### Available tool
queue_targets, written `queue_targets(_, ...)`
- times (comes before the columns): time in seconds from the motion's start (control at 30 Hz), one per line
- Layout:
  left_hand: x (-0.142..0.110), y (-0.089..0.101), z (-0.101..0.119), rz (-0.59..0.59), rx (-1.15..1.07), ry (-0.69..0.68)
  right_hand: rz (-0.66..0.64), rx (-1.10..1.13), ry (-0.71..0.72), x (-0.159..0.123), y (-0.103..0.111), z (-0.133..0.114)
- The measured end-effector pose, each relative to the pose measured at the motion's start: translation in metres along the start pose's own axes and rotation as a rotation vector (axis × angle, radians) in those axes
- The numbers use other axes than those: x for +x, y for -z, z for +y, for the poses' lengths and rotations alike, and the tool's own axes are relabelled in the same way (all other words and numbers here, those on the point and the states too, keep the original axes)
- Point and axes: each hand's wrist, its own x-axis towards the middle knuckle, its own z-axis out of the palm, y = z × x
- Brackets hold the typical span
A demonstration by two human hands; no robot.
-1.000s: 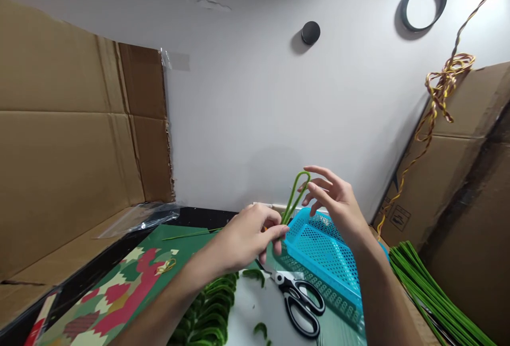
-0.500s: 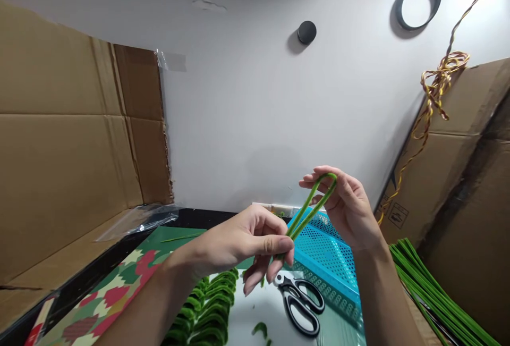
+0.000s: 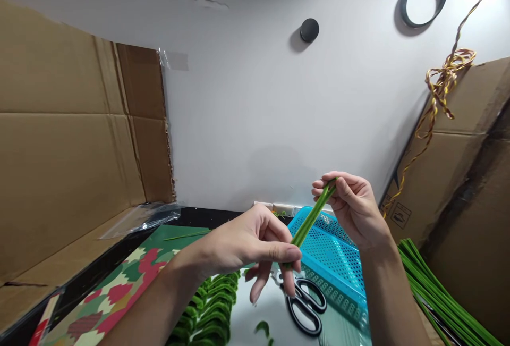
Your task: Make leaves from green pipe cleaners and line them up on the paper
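A green pipe cleaner (image 3: 311, 221), bent double, stretches slantwise between my two hands. My left hand (image 3: 265, 245) pinches its lower end between thumb and forefinger, the other fingers hanging loose. Higher up and to the right, my right hand (image 3: 354, 205) grips the looped end with thumb and fingertips. The two strands lie close together, with a small gap near the top. Below my hands are scissors (image 3: 305, 303) with black and white handles, partly hidden by my left fingers. Rows of curled green pipe cleaner pieces (image 3: 211, 311) lie beside them on a white surface.
A blue perforated basket (image 3: 329, 253) stands behind my hands. A bundle of long green pipe cleaners (image 3: 442, 293) lies at the right. Cardboard (image 3: 79, 138) rises on the left, with a cardboard box (image 3: 450, 176) on the right. A clear plastic bag (image 3: 139, 218) lies at the left.
The open loop has narrowed, its strands now lying almost together. My right hand has closed on the loop's bend and shifted slightly right; my left hand keeps its pinch.
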Motion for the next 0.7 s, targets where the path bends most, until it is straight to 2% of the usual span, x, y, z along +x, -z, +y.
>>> queue_targets(0.17, -0.002, 0.000, 0.002, 0.031, 0.011, 0.019, 0.034, -0.060, 0.009, 0.000, 0.003, 0.000)
queue_targets(0.37, -0.002, -0.001, 0.002, 0.012, 0.023, 0.043, 0.032, -0.116, -0.009, 0.001, 0.000, -0.001)
queue_targets(0.5, 0.006, -0.005, 0.000, 0.024, -0.009, -0.058, -0.013, -0.107, -0.034, -0.001, -0.006, -0.003)
queue_targets(0.7, 0.017, -0.010, -0.006, 0.203, -0.081, -0.213, -0.171, -0.159, -0.091, -0.001, -0.021, 0.001)
